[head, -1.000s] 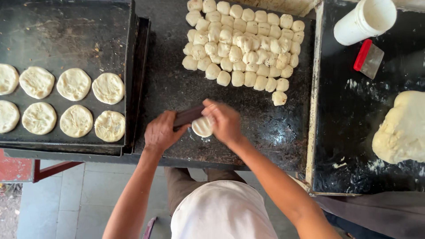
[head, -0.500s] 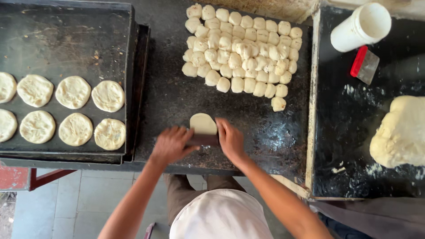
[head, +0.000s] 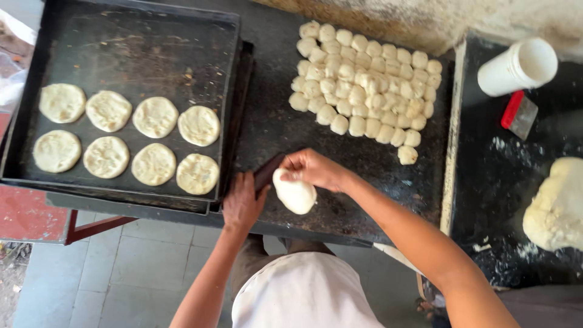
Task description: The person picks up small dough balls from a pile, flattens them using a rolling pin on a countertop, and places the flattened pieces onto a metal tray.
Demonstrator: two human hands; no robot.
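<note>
The dark baking tray [head: 127, 36] on the left carries eight flattened dough rounds [head: 155, 116] in two rows of four, its far half bare. To the right of it, on the dark worktop [head: 273, 115], a packed cluster of small dough balls [head: 364, 85] sits at the far side. Further right stand a white plastic cup [head: 516, 67], a red-handled scraper [head: 519, 115] and a big lump of dough [head: 555, 203]. At the near edge, the right hand [head: 313, 170] pinches a flattened dough piece [head: 294, 193] by its top, fingers closed on it, so it hangs just above the worktop. The left hand [head: 243, 203] is wrapped around a dark rolling pin [head: 267, 172]. Half a second ago both hands pressed the pin flat over that piece; now it is lifted clear.
</note>
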